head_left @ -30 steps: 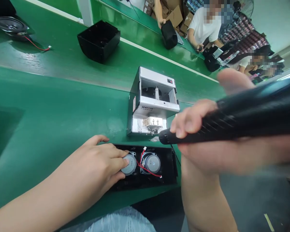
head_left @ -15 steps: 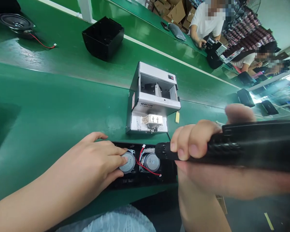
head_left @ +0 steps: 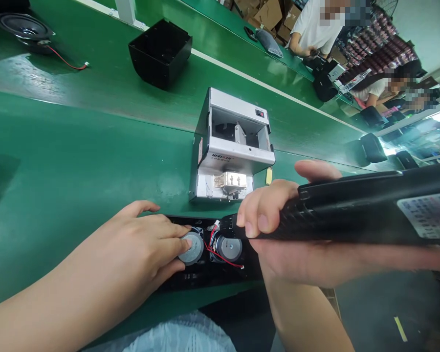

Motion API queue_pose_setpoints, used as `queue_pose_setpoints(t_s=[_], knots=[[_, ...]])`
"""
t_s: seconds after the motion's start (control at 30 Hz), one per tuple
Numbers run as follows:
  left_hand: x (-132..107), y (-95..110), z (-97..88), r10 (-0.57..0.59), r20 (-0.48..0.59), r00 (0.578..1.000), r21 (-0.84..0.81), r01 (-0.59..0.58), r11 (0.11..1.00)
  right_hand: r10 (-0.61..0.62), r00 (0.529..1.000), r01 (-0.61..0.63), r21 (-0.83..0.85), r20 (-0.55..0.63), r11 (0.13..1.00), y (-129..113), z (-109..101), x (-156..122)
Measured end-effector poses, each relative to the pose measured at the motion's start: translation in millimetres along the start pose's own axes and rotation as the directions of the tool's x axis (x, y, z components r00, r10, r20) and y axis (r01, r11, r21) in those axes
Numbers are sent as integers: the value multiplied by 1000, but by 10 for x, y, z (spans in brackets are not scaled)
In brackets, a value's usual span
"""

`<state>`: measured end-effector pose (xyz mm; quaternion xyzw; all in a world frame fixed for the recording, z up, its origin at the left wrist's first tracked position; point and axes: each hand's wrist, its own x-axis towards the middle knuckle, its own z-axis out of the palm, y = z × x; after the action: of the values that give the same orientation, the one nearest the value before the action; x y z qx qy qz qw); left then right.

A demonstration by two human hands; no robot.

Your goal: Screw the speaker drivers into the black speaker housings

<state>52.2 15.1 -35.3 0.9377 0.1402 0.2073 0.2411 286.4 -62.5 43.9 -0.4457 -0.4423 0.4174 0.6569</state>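
A black panel [head_left: 220, 274] lies before me with two small round speakers in it. The fingers of my left hand [head_left: 143, 244] close around the left speaker [head_left: 192, 248], pressing on its grey back. My right hand [head_left: 275, 220] grips a black electric screwdriver [head_left: 344, 210] held nearly level. Its tip end is over the panel's far side, by the right speaker [head_left: 229, 248]; the exact contact point is hard to make out. Thin red wires [head_left: 220, 256] with white plugs cross between the speakers.
A grey-and-black screw feeder [head_left: 232, 146] stands just beyond the panel. A black housing [head_left: 161, 54] and a larger loose speaker [head_left: 24, 27] sit farther back on the green bench. A yellow piece [head_left: 269, 176] lies beside the feeder. Co-workers [head_left: 315, 29] sit across at the far right.
My right hand and the screwdriver have moved left, bringing the tip to the gap near the two speakers. My left hand stays on the left speaker.
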Motion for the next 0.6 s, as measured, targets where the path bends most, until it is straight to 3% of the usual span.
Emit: queue_pose_setpoints(t_s=[0.1,0.37,0.6], knots=[[-11,7,18,1,-3,1000,10,-1,1000,-14,996,17,28,-92,999,11,49,15],[-18,3,23,-9,12,1000,11,9,1000,-53,979,58,18,-197,998,59,192,52],[-13,6,4,-8,12,1000,-5,8,1000,-33,991,38,44,-127,998,103,147,53]])
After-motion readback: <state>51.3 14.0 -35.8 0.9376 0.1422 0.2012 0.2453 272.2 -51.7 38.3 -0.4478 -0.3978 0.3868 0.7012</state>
